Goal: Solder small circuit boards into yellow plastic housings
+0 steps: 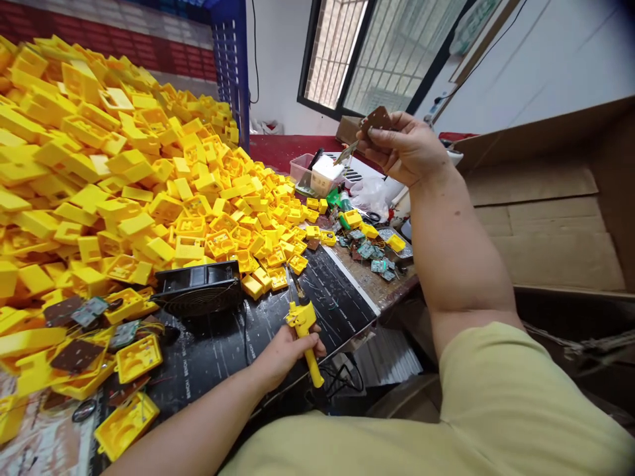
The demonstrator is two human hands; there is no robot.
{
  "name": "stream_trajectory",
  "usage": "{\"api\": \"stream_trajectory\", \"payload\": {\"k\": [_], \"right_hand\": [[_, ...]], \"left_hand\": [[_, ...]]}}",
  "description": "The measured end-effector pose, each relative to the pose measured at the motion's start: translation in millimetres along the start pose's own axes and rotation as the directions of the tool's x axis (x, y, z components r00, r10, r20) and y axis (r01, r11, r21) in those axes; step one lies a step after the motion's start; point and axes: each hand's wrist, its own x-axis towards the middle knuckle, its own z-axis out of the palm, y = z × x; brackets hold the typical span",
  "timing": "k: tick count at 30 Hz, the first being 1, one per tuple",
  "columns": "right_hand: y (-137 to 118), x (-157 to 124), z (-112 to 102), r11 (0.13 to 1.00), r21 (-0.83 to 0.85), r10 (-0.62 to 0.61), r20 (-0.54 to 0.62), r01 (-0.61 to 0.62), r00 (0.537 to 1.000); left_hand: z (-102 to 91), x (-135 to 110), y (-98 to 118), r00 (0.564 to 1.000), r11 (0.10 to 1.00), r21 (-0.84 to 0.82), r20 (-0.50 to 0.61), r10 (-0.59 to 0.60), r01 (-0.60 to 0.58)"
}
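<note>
My left hand (284, 356) is closed round the handle of a yellow soldering iron (305, 330), its dark tip pointing up over the black bench mat (342, 297). Raised near the window, my right hand (404, 149) pinches a small brown circuit board (376, 119) between thumb and fingers. A large heap of yellow plastic housings (114, 172) fills the left side of the bench. Small green circuit boards (374, 254) lie scattered below my right forearm.
A small black fan (198, 287) lies at the foot of the heap. Brown boards (77, 355) sit in yellow housings at lower left. A clear tub with a white box (325, 173) stands at the back. An open cardboard box (546, 218) is on the right.
</note>
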Motion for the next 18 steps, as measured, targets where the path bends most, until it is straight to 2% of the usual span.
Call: {"api": "stream_trajectory", "payload": {"k": [6,10,14,18], "right_hand": [[-14,-4,25,0.999,0.016,-0.038,0.043,0.038,0.998],[-25,-12,54,0.997,0.047,-0.062,0.105,0.057,0.993],[-40,-20,100,0.992,0.120,-0.070,0.211,0.045,0.975],[-54,-26,158,0.984,0.171,-0.114,0.342,0.057,0.933]], "left_hand": [[0.3,0,0,1.000,1.000,0.009,0.012,0.004,-0.004],[0.5,-1,0,1.000,1.000,0.003,0.021,0.007,-0.007],[-0.5,-1,-1,0.999,1.000,0.003,0.035,0.007,-0.007],[-1.9,0,-3,0.999,1.000,0.003,0.052,0.003,-0.003]]}}
